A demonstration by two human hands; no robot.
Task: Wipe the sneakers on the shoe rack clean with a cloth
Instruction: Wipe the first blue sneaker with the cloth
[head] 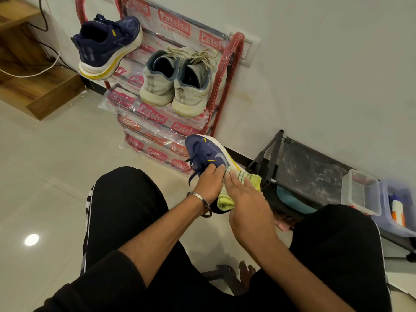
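A person is sitting in front of the red shoe rack, holding a blue sneaker just below and to the right of the rack's foot. The left hand is grasping the sneaker at its laces, fingers curled over the upper. The right hand is pressing a yellow-green cloth against the sneaker's side, fingers fairly straight over it. On the rack, a matching blue sneaker is sitting at the upper left, and a grey pair is resting on the shelf below it.
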